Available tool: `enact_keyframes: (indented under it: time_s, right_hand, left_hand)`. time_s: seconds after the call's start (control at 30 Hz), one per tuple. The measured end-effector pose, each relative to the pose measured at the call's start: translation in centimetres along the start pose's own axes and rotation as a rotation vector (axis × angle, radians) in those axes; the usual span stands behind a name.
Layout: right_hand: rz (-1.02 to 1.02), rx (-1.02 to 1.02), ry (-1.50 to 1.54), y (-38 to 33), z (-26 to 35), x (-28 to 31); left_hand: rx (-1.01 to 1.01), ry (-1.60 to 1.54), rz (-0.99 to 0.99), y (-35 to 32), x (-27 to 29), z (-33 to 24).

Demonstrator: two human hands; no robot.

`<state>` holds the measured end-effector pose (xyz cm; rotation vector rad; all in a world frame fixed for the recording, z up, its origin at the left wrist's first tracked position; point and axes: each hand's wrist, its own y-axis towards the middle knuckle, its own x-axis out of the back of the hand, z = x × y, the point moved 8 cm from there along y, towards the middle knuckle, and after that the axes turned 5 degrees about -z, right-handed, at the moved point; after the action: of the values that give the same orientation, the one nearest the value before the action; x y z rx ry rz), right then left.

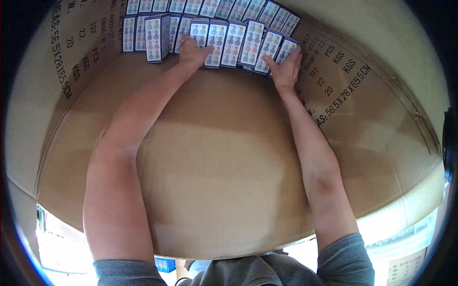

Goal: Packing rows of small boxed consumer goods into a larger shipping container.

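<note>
- We count six small boxes (234, 44) in a row, at the far end of one big carton (224, 176).
- We see two hands: the left hand (193, 53) has its fingers around the row's left end, the right hand (286, 71) grips its right end.
- One lone box (153, 40) sticks out at left.
- We can't count the back boxes (193, 6); the top edge cuts them off.

my rumpled grey top (253, 274) at 6 o'clock | left short sleeve (126, 273) at 7, same grey | right sleeve (346, 261) matching, near 5 | left hand (193, 55), right hand (286, 74), both totally bare
</note>
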<state>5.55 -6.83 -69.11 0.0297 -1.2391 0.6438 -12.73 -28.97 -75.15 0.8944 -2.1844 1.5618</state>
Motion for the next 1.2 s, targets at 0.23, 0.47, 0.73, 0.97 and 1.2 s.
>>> enact_keyframes:
  time_s: [0.23,0.47,0.73,0.97,1.2]
  right_hand:
    - [0.167,0.405,-0.368,-0.4,5.3,-0.4]
    - [0.183,0.521,-0.522,-0.8,5.1,-0.8]
    - [0.143,0.425,-0.264,0.0,4.6,-0.2]
    - [0.31,-0.466,0.748,0.0,-2.1,-3.3]
    - [0.086,-0.405,0.928,0.6,-0.5,2.1]
  left_hand:
    - [-0.014,0.031,-0.041,0.3,0.4,0.1]
    - [0.063,0.035,0.027,0.3,-0.2,0.4]
    - [0.059,0.016,0.034,0.9,0.1,1.8]
    - [0.079,-0.324,-0.025,1.3,-0.1,2.9]
    - [-0.096,-0.555,-0.185,-0.9,2.0,-3.3]
